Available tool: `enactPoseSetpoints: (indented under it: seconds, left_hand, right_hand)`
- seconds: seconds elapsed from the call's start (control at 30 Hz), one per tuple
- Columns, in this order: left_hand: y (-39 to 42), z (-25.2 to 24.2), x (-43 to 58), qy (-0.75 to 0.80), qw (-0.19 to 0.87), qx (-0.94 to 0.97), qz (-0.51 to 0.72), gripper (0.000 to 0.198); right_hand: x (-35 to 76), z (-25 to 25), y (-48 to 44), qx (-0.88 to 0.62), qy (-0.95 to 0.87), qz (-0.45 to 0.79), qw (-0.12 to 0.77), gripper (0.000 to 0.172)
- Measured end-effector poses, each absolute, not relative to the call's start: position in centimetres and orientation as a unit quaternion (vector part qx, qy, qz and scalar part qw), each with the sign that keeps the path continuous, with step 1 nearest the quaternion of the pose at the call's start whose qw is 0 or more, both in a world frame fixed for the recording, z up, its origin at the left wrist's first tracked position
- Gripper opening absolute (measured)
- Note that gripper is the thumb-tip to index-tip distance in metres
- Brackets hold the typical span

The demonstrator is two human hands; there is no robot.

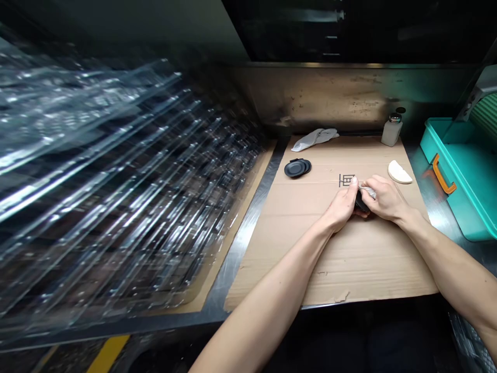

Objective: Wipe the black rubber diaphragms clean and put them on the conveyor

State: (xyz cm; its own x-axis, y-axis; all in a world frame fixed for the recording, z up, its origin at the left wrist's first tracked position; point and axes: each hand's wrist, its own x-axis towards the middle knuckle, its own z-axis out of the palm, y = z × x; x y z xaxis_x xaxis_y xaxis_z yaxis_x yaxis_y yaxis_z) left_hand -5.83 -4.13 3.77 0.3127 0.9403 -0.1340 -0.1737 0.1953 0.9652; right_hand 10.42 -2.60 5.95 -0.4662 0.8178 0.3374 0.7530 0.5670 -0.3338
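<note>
Over the cardboard sheet point(279, 243), my left hand point(342, 208) is closed around a small black part point(362, 203), mostly hidden by the fingers. My right hand point(386, 199) pinches a bit of whitish cloth point(368, 192) against that part. Both hands meet near the printed mark point(347, 180) on the cardboard. Farther left lie black oval pieces point(297, 168), overlapping one another. A white half-round pad point(399, 172) rests on the cardboard beyond my right hand.
Clear plastic trays point(155, 207), blurred, are stacked high on the left. At the back are a crumpled white cloth point(315, 138) and a glass bottle point(392, 131) with a metal cap. A teal bin point(462, 194) with an orange handle point(442, 175) stands at right.
</note>
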Motion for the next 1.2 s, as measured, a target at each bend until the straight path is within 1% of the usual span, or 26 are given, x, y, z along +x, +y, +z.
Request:
enactPoseSetpoints:
  seconds: [0.13,0.27,0.33,0.47,0.63,0.7,0.77,0.83,0.9,0.93,1.0,1.07,1.1,1.2]
  left_hand:
    - [-4.2,4.2,-5.9,0.409,0.675,0.446,0.422,0.073]
    - [-3.6,5.4,-6.8,0.404,0.748,0.283,0.444,0.072]
    - [-3.3,6.1,-7.4,0.384,0.782,0.21,0.444,0.075]
    - [-3.0,6.7,-8.1,0.35,0.81,0.137,0.45,0.077]
    - [-3.0,6.8,-8.1,0.343,0.816,0.109,0.452,0.075]
    - [-3.0,6.8,-8.0,0.342,0.815,0.107,0.455,0.074]
    - [-3.0,6.9,-8.0,0.343,0.811,0.113,0.46,0.074]
    - [-3.1,6.9,-7.9,0.344,0.804,0.126,0.468,0.073]
    - [-3.1,6.8,-7.9,0.343,0.797,0.139,0.477,0.069]
    - [-3.1,6.7,-7.9,0.34,0.795,0.144,0.481,0.067]
    - [-3.2,6.6,-7.9,0.325,0.794,0.154,0.49,0.061]
    - [-3.2,6.5,-7.9,0.3,0.793,0.161,0.506,0.052]
    - [-3.1,6.5,-7.8,0.287,0.791,0.161,0.515,0.046]
    - [-2.9,6.2,-7.4,0.264,0.785,0.147,0.541,0.036]
  right_hand:
    - [10.7,6.5,-2.8,-0.474,-0.85,0.078,0.217,0.019]
    - [11.5,7.6,-2.7,-0.5,-0.81,0.089,0.292,0.021]
    - [12.0,8.2,-2.5,-0.519,-0.793,0.094,0.306,0.023]
    - [12.8,8.3,-2.1,-0.542,-0.789,0.131,0.257,0.029]
    - [12.8,7.6,-2.0,-0.535,-0.802,0.164,0.209,0.028]
    - [12.8,7.7,-2.1,-0.527,-0.811,0.175,0.182,0.031]
    - [12.9,7.8,-2.0,-0.536,-0.808,0.146,0.196,0.035]
    - [13.5,7.7,-1.8,-0.575,-0.776,0.056,0.253,0.034]
    - [14.5,7.2,-1.1,-0.622,-0.729,-0.039,0.282,0.036]
    - [15.0,6.8,-0.7,-0.643,-0.714,-0.06,0.269,0.039]
    - [16.1,6.1,0.1,-0.668,-0.71,-0.052,0.217,0.042]
    - [16.3,5.7,0.6,-0.667,-0.718,-0.022,0.199,0.039]
    - [16.0,5.6,0.5,-0.658,-0.721,-0.01,0.216,0.039]
    - [13.2,6.0,-1.0,-0.603,-0.737,0.035,0.304,0.042]
